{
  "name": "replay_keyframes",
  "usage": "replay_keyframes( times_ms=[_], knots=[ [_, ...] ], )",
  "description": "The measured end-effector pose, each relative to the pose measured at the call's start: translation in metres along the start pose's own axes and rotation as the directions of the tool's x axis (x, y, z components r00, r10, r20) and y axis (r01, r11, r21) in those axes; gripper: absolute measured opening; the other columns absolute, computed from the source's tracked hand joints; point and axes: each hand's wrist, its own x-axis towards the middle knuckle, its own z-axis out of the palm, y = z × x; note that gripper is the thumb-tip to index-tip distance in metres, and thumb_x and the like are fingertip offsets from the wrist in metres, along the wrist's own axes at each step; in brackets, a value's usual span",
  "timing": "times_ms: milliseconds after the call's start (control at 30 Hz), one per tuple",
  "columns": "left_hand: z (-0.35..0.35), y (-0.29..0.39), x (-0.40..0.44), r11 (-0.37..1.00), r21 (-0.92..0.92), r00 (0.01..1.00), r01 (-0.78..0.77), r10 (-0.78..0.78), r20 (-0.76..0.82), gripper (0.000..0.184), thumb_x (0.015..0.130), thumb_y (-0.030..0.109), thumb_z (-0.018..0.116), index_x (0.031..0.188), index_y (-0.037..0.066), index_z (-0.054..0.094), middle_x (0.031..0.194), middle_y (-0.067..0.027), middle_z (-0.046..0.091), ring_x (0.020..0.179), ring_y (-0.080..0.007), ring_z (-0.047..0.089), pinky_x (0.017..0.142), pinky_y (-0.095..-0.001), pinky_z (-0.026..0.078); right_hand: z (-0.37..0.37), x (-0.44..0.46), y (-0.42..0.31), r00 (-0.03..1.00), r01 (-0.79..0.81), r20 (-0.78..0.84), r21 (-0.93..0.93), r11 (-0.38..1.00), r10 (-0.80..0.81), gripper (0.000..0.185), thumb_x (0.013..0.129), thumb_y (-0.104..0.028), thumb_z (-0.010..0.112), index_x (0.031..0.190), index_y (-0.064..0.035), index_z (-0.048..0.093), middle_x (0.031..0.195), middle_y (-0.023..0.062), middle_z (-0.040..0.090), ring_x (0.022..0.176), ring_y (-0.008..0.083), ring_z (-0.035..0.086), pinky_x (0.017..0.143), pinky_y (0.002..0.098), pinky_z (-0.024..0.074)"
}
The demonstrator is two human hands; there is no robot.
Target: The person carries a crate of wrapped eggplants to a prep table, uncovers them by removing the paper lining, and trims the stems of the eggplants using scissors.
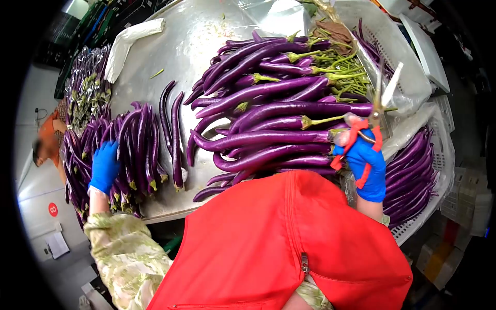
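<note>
On metal tabletop point(188, 44), purple eggplants point(279, 137), crates point(443, 155) alongside, red sign point(53, 209)

Red round sign point(52, 209) on pale wall point(33, 200) at far left: single white figure, looks like 8, lying sideways in this view. White sheet point(58, 244), farther down same side: any print too small to read. Boxes point(439, 261) at lower right: surfaces too blurred for lettering to be made out.
</note>
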Motion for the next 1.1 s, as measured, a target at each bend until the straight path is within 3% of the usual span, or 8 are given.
replay_keyframes(
  times_ms=[133,200,267,533,700,833,933,1100],
  knots=[
    [-0.071,0.176,0.041,0.656,-0.629,0.909,-0.417,0.28,-0.31,0.059,0.069,-0.005,0.062,0.126,0.006,0.048,0.127,-0.0115,0.05,0.119,-0.0286,0.045,0.101,-0.0363,0.033,-0.025,-0.024,0.003,0.976,0.138,-0.17,0.007,0.99,-0.135,0.06,0.078,-0.011,0.06,0.129,0.0028,0.033,0.094,0.0129,0.055,0.081,0.023,0.058,0.069,0.0347,0.0514],
    [-0.068,0.248,0.052,0.474,-0.691,0.816,-0.546,0.487,-0.311,0.063,0.07,0.0,0.065,0.129,0.006,0.044,0.126,-0.0146,0.05,0.116,-0.0322,0.047,0.097,-0.0382,0.038,-0.03,-0.032,0.008,0.972,0.141,-0.197,0.065,0.988,-0.125,0.059,0.078,-0.01,0.059,0.13,0.0028,0.032,0.096,0.0137,0.055,0.082,0.0234,0.058,0.07,0.0351,0.0509],
    [-0.042,0.301,0.065,0.578,-0.485,0.754,-0.656,0.478,-0.45,0.063,0.069,0.007,0.067,0.128,0.007,0.044,0.116,-0.0167,0.052,0.102,-0.0344,0.053,0.085,-0.0393,0.043,-0.038,-0.037,0.016,0.966,0.144,-0.224,0.042,0.989,-0.131,0.057,0.079,-0.008,0.056,0.13,0.0029,0.033,0.097,0.0142,0.055,0.082,0.023,0.058,0.071,0.0355,0.0498],
    [-0.027,0.292,0.073,0.627,-0.516,0.812,-0.584,0.446,-0.376,0.05,0.063,0.01,0.071,0.111,0.008,0.058,0.08,-0.0097,0.052,0.071,-0.0257,0.052,0.065,-0.0344,0.044,-0.038,-0.058,0.021,0.94,0.075,-0.33,-0.031,0.997,-0.081,0.054,0.08,-0.007,0.051,0.13,0.0025,0.033,0.093,0.0139,0.054,0.076,0.0224,0.056,0.061,0.0321,0.0482],
    [-0.019,0.296,0.071,0.702,-0.439,0.817,-0.56,0.381,-0.433,0.055,0.067,0.009,0.065,0.119,0.007,0.049,0.104,-0.0149,0.055,0.08,-0.031,0.058,0.069,-0.0389,0.048,-0.024,-0.055,0.028,0.938,0.008,-0.347,0.05,0.999,0.01,0.052,0.081,-0.008,0.053,0.129,0.0001,0.036,0.092,0.014,0.054,0.071,0.0218,0.054,0.059,0.0318,0.0465],
    [-0.018,0.306,0.076,0.823,-0.365,0.89,-0.436,0.333,-0.311,0.052,0.068,0.009,0.064,0.117,0.002,0.049,0.095,-0.017,0.056,0.083,-0.0337,0.055,0.07,-0.0408,0.045,-0.02,-0.047,0.037,0.965,-0.04,-0.257,0.036,0.999,0.048,0.049,0.082,-0.01,0.055,0.127,-0.0002,0.039,0.092,0.0115,0.056,0.074,0.0181,0.056,0.061,0.03,0.0473],
    [-0.021,0.308,0.082,0.789,-0.36,0.847,-0.498,0.353,-0.398,0.054,0.064,0.012,0.066,0.115,0.004,0.049,0.09,-0.0176,0.055,0.083,-0.0345,0.054,0.069,-0.0414,0.045,-0.039,-0.039,0.061,0.976,-0.008,-0.215,0.037,0.999,0.016,0.052,0.082,-0.005,0.057,0.13,-0.0032,0.038,0.093,0.0089,0.057,0.078,0.0166,0.057,0.065,0.0282,0.049],
    [-0.042,0.316,0.094,0.702,-0.577,0.907,-0.418,0.359,-0.22,0.04,0.065,0.02,0.064,0.099,0.001,0.055,0.088,-0.0217,0.058,0.082,-0.0378,0.057,0.071,-0.0445,0.047,-0.034,-0.029,0.037,0.98,-0.089,-0.176,0.005,0.996,0.089,0.051,0.083,-0.006,0.056,0.13,-0.002,0.036,0.094,0.0112,0.057,0.078,0.0186,0.059,0.06,0.0275,0.0501]
  ],
)
